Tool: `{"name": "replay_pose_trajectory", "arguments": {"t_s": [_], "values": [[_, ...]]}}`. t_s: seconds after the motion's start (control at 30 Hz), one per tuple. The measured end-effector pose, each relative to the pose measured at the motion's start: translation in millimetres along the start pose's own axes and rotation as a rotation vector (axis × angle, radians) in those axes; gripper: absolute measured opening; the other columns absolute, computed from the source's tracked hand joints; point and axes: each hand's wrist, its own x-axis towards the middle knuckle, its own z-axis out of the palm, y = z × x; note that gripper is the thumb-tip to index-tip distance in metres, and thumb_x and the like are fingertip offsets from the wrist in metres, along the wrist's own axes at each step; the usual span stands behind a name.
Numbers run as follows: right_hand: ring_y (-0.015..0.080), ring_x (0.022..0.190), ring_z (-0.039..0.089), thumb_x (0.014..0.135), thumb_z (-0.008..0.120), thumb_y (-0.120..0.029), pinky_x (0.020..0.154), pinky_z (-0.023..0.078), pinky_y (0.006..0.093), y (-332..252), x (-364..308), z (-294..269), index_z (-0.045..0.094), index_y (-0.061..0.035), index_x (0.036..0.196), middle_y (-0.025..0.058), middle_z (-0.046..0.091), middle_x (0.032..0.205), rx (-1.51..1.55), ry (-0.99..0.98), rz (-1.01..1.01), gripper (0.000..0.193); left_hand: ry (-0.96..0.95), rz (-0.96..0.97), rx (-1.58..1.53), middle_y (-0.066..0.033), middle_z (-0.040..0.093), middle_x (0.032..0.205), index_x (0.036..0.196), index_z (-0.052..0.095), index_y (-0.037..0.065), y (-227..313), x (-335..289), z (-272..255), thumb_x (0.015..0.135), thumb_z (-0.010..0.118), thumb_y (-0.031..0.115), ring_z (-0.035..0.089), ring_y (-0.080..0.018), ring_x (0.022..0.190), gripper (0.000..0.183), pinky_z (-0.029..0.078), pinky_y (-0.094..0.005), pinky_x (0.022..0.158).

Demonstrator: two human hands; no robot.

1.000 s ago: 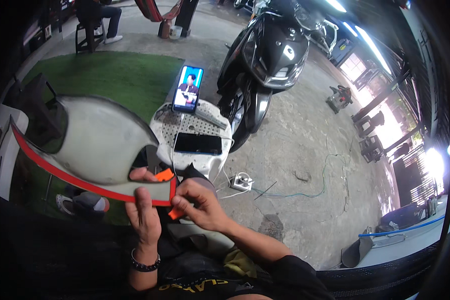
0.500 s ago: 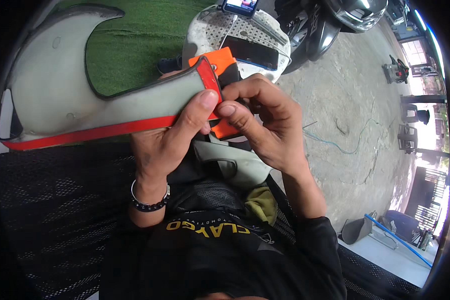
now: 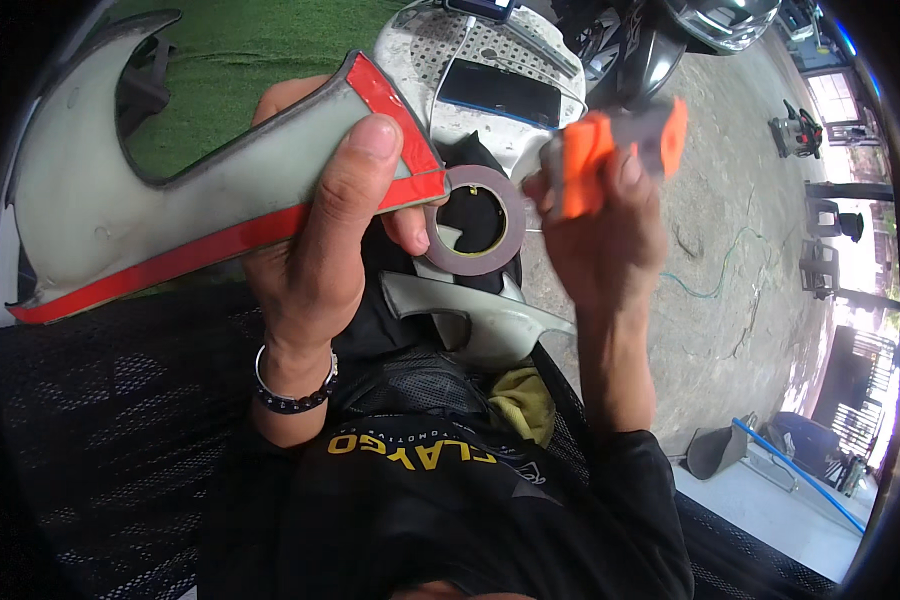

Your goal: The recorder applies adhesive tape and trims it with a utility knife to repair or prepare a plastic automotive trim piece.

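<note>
My left hand grips a curved pale grey-green plastic trim panel, its thumb on the face and its fingers behind. Red strips of tape run along the panel's lower edge and across its right end. A roll of tape shows beside the left fingertips; whether they touch it, I cannot tell. To the right, my raised right hand is closed round an orange and grey tool, blurred by motion. A second pale panel lies across my lap, below the roll.
A white perforated stool ahead bears a dark phone, a white cable and another device. Green turf spreads at the left, concrete floor at the right. A motorcycle stands beyond; a yellow-green cloth lies by my lap.
My right hand has left the panel's end and moved right with the orange tool, which was behind the panel. The panel's right end has tilted up, and the tape roll has come into view.
</note>
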Motion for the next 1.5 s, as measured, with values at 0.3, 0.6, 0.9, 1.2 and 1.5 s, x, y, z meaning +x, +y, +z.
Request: {"name": "replay_pose_trajectory", "arguments": {"t_s": [0.3,0.6,0.9,1.2,1.5], "values": [[0.0222,0.070,0.063,0.071,0.073,-0.009,0.061,0.050,0.0285,2,-20,20,0.055,0.0013,0.093,0.0127,0.061,0.077,-0.877,-0.232,-0.677,0.030,0.015,0.034,0.071,-0.0034,0.053,0.059,0.097,0.049,-0.003,-2,1,1,0.085,0.056,0.012,0.048,-0.0081,0.046,0.020,0.038,-0.0195,0.045],[0.0220,0.069,0.064,0.070,0.072,-0.007,0.061,0.050,0.0270,0,-18,21,0.060,0.0026,0.088,0.0133,0.063,0.078,-0.916,-0.189,-0.680,0.023,0.070,0.029,0.207,-0.0053,0.050,0.060,0.098,0.050,-0.002,-5,-3,2,0.082,0.057,0.017,0.043,-0.0093,0.045,0.026,0.033,-0.0207,0.042],[0.0208,0.070,0.064,0.069,0.071,-0.004,0.061,0.050,0.0259,-5,-20,18,0.060,0.0027,0.089,0.0118,0.062,0.078,-0.972,-0.216,-0.646,0.024,-0.030,0.112,0.283,-0.0035,0.058,0.076,0.091,0.058,-0.003,-8,-7,-2,0.083,0.062,0.014,0.051,-0.0065,0.061,0.019,0.042,-0.0204,0.055],[0.0191,0.069,0.063,0.072,0.068,-0.006,0.061,0.049,0.0260,-14,-21,11,0.059,0.0023,0.090,0.0118,0.063,0.080,-0.960,-0.238,-0.544,0.022,-0.115,0.213,0.408,-0.0025,0.058,0.074,0.091,0.057,-0.003,-7,-9,-1,0.084,0.062,0.012,0.051,-0.0067,0.059,0.017,0.042,-0.0207,0.055],[0.0198,0.069,0.063,0.071,0.068,-0.003,0.061,0.049,0.0263,-18,-22,8,0.059,0.0024,0.089,0.0130,0.063,0.080,-0.922,-0.244,-0.545,0.021,-0.042,0.111,0.298,-0.0031,0.055,0.064,0.097,0.052,-0.001,-9,-13,11,0.084,0.058,0.021,0.046,-0.0061,0.048,0.026,0.035,-0.0177,0.045]]}}
